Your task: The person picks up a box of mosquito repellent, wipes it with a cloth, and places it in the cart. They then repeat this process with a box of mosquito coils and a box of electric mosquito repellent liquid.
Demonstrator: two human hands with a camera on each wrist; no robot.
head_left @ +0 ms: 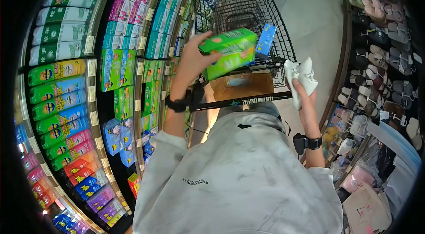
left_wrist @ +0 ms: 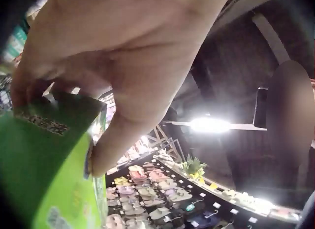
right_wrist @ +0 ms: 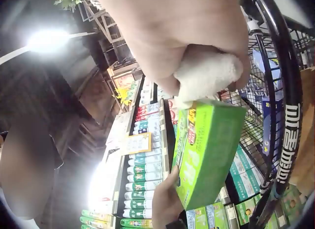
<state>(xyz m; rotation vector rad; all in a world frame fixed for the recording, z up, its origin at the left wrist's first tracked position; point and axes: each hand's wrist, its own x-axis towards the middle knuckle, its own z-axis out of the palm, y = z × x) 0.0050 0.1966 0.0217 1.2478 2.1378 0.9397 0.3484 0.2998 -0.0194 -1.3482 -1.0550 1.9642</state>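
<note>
My left hand [head_left: 192, 59] grips a green printed box [head_left: 232, 50] at its end, over the near end of a black wire shopping cart [head_left: 283, 26]. In the left wrist view the thumb lies along one side of the box, and the fingertips are partly hidden behind it. A crumpled white cloth [head_left: 303, 77] is bunched in my right hand [head_left: 305, 97], to the right of the cart handle [head_left: 248, 101]. From the right wrist, the cloth shows between curled fingers, overlapping the box in that view. A small blue box [head_left: 265, 41] stands at the cart's near right.
Shelves on the left hold green bottles [head_left: 57, 86], several similar green boxes [head_left: 117, 70] and blue packs [head_left: 117, 136]. A brown cardboard piece [head_left: 243, 86] sits beneath the cart's near end. Slippers [head_left: 376, 52] hang along the right side, across the grey floor [head_left: 316, 35].
</note>
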